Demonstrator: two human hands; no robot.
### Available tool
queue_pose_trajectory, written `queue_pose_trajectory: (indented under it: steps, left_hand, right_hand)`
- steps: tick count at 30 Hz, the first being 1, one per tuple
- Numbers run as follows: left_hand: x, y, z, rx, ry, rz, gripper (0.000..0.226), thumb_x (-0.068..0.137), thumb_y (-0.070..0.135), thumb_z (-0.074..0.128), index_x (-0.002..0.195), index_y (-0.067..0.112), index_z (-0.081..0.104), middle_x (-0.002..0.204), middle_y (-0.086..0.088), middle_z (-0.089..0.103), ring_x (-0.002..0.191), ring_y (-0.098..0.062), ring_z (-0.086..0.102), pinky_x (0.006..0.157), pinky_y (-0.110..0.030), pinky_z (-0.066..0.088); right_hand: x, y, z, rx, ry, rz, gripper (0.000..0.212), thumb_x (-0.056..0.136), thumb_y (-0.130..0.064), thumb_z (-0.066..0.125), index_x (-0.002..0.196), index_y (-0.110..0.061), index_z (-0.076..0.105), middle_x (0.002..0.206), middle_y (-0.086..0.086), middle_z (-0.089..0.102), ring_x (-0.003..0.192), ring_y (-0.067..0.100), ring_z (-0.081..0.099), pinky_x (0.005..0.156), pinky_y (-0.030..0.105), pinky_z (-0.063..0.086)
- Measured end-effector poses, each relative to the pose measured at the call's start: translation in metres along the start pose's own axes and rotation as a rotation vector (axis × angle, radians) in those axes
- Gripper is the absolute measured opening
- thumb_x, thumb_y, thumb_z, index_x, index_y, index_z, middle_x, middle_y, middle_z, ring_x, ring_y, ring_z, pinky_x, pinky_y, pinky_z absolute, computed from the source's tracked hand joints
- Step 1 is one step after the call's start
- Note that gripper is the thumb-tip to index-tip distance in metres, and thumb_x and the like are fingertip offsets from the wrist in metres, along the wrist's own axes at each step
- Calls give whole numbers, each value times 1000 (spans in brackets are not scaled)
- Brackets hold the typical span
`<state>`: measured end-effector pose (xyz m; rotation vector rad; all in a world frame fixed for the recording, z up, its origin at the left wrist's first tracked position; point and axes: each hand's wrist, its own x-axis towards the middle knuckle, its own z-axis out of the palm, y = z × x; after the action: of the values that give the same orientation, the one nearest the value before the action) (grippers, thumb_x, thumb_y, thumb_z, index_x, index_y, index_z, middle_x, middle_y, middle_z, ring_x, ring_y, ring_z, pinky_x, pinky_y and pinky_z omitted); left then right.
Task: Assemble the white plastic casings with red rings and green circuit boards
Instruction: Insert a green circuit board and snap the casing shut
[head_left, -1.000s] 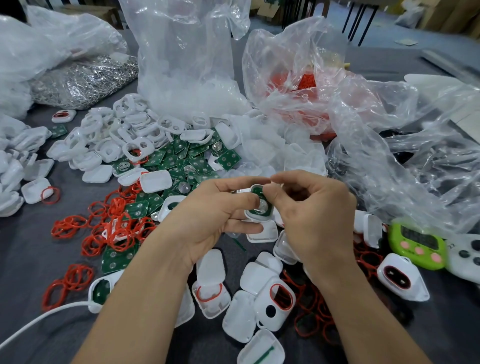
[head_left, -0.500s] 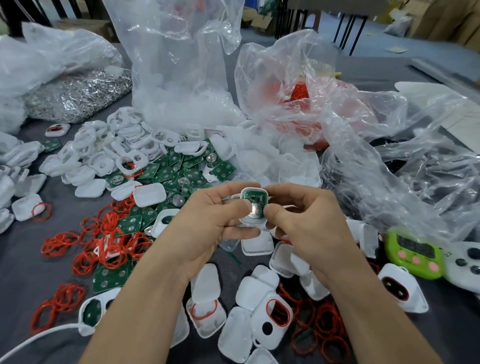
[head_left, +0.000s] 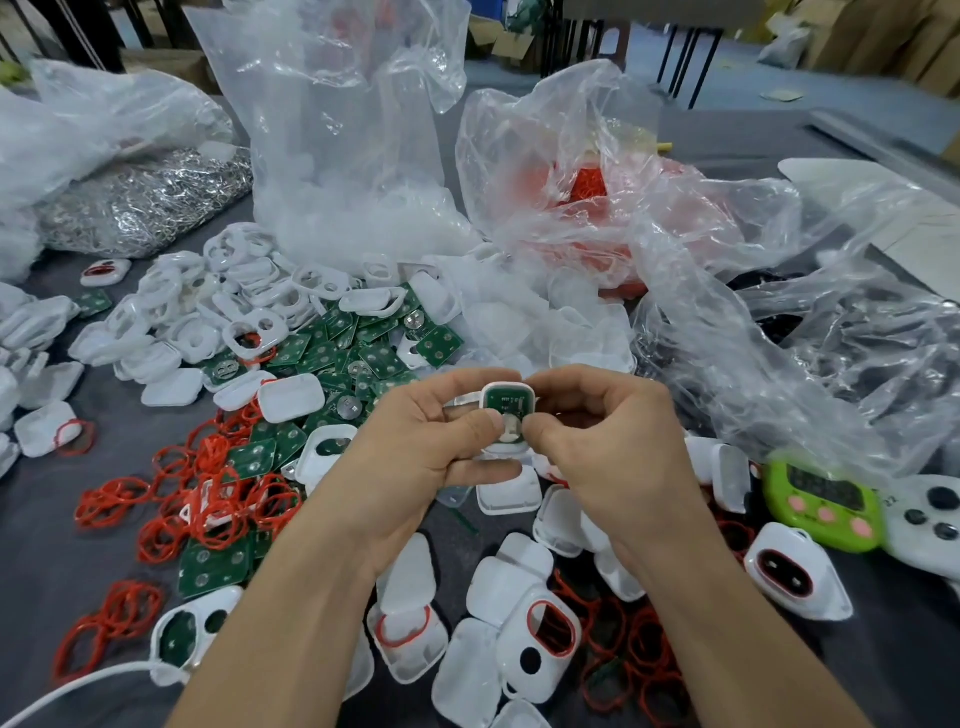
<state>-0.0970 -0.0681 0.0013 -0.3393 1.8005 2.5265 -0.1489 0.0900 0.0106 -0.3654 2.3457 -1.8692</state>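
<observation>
Both hands meet at the centre of the frame. The left hand (head_left: 415, 447) and right hand (head_left: 597, 441) pinch one white casing (head_left: 508, 415) between thumbs and fingertips, holding it above the worktop (head_left: 41, 530). A green circuit board (head_left: 506, 401) sits inside it. Loose red rings (head_left: 208, 483) lie at lower left, with spare boards (head_left: 353, 353) and empty casings (head_left: 208, 301) heaped above them. A green timer (head_left: 821, 504) sits at right.

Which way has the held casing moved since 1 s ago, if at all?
Yes, slightly: the held casing sits higher above the loose casing lying just below it, and now faces the camera.
</observation>
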Motion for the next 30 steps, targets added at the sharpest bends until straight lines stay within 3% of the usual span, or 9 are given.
queue_pose_trajectory:
  steps: [8,13,17,23,30]
  left_hand:
    - [-1,2,5,-46,69,17,25,95,-5,61,109,10,76,93,-13,78,72,-18,74,61,-28,63]
    - [0,4,8,-134,60,44,23,85,1,66,99,13,79,86,-10,77,62,-15,72,59,-27,62]
    - [1,7,6,-222,49,9,39,75,10,68,113,8,71,94,-15,77,71,-19,75,56,-24,61]
    - [0,8,4,-291,29,-14,34,74,8,68,107,9,74,96,-17,76,67,-19,75,53,-24,60]
    - [-1,7,4,-201,18,38,35,79,10,68,113,10,71,101,-16,77,72,-20,76,56,-25,61]
  right_hand:
    - [-2,-8,-2,194,-75,39,31,81,11,73,86,-18,81,77,2,77,70,14,73,64,20,56]
    - [-4,-14,-5,274,-113,52,37,81,14,71,92,-20,82,83,7,78,73,14,71,62,20,55]
    - [-5,-17,-7,288,-136,73,39,80,12,74,92,-24,83,82,0,71,67,6,62,54,15,48]
    - [-6,-19,-8,298,-162,43,38,80,12,73,93,-22,82,73,-7,71,64,2,62,53,13,47]
    - [-4,-15,-7,326,-147,43,31,85,10,72,95,-17,82,85,5,78,70,14,71,61,20,55]
